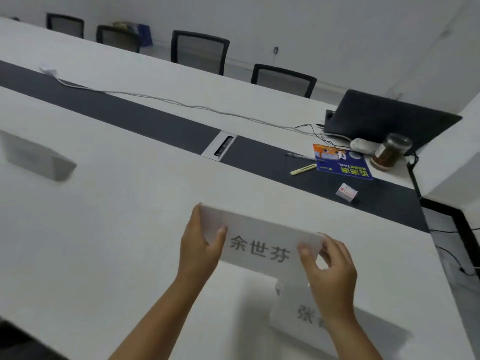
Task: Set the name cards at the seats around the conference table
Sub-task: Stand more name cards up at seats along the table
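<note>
I hold a white name card [259, 242] with dark printed characters above the near side of the white conference table [117, 216]. My left hand [201, 245] grips its left end and my right hand [328, 266] pinches its right end. A second name card [293, 310] stands on the table just below, partly hidden by my right forearm. A third name card [33, 157] stands at the far left of the near side, blurred.
A dark strip [155, 126] with a cable box [220, 148] runs down the table's middle. At the right end lie a laptop [384, 120], a jar [391, 152], a blue booklet [342, 165], pens, a small box [346, 192] and cables. Several black chairs [200, 51] line the far side.
</note>
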### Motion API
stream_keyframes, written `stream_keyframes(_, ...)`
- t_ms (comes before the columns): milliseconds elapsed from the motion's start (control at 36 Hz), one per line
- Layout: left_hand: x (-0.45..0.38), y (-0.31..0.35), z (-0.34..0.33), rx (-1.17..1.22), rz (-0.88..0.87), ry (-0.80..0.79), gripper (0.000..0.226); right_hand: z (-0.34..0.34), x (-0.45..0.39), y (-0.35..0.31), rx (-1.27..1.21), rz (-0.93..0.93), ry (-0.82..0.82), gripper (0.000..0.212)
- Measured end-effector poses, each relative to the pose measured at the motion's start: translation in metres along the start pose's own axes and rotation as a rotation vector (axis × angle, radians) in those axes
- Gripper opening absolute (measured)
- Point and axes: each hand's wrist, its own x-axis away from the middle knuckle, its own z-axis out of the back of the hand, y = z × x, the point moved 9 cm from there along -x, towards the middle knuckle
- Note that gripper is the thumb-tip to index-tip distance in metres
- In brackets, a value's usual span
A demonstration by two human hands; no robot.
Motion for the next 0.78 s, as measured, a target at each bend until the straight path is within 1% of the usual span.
stream_keyframes(28,-0.009,-0.007,0.009,0.0,0.004,0.025,0.038,-0.014,-0.007,-0.006,-0.017,0.002,-0.025,0.054)
stream_keyframes(56,-0.018,-0.017,0.017,0.008,0.017,0.041,0.039,-0.028,-0.013,-0.011,-0.028,-0.001,-0.051,0.046)
stream_keyframes(83,-0.026,-0.026,0.024,0.019,0.032,0.053,0.043,-0.043,-0.018,-0.015,-0.034,0.0,-0.076,0.041)
stream_keyframes(111,-0.034,-0.036,0.03,0.026,0.047,0.062,0.047,-0.057,-0.022,-0.017,-0.037,-0.004,-0.101,0.04)
stream_keyframes(167,-0.049,-0.054,0.037,0.026,0.073,0.071,0.048,-0.088,-0.026,-0.016,-0.042,-0.05,-0.161,0.048)
stream_keyframes(250,-0.067,-0.08,0.03,-0.05,0.097,0.016,0.051,-0.134,-0.018,-0.001,-0.075,-0.211,-0.262,0.067)
stream_keyframes(333,-0.073,-0.111,0.012,-0.098,0.17,-0.062,0.055,-0.161,-0.003,0.024,-0.135,-0.371,-0.287,0.073)
stream_keyframes(389,-0.073,-0.128,0.001,-0.116,0.208,-0.109,0.057,-0.17,0.002,0.042,-0.16,-0.457,-0.278,0.073)
stream_keyframes(472,-0.074,-0.136,-0.015,-0.131,0.224,-0.185,0.063,-0.172,0.002,0.062,-0.199,-0.534,-0.232,0.067)
stream_keyframes(528,-0.079,-0.138,-0.023,-0.125,0.247,-0.229,0.066,-0.169,0.002,0.072,-0.22,-0.565,-0.191,0.063)
stream_keyframes(583,-0.086,-0.137,-0.028,-0.13,0.246,-0.259,0.062,-0.166,0.004,0.08,-0.22,-0.571,-0.152,0.062)
stream_keyframes(639,-0.093,-0.137,-0.031,-0.145,0.233,-0.252,0.055,-0.164,0.006,0.089,-0.228,-0.595,-0.109,0.06)
stream_keyframes(722,-0.098,-0.138,-0.026,-0.152,0.229,-0.165,0.042,-0.164,0.01,0.099,-0.245,-0.652,-0.053,0.056)
stream_keyframes(778,-0.096,-0.138,-0.023,-0.118,0.23,-0.114,0.035,-0.164,0.01,0.102,-0.236,-0.653,-0.032,0.052)
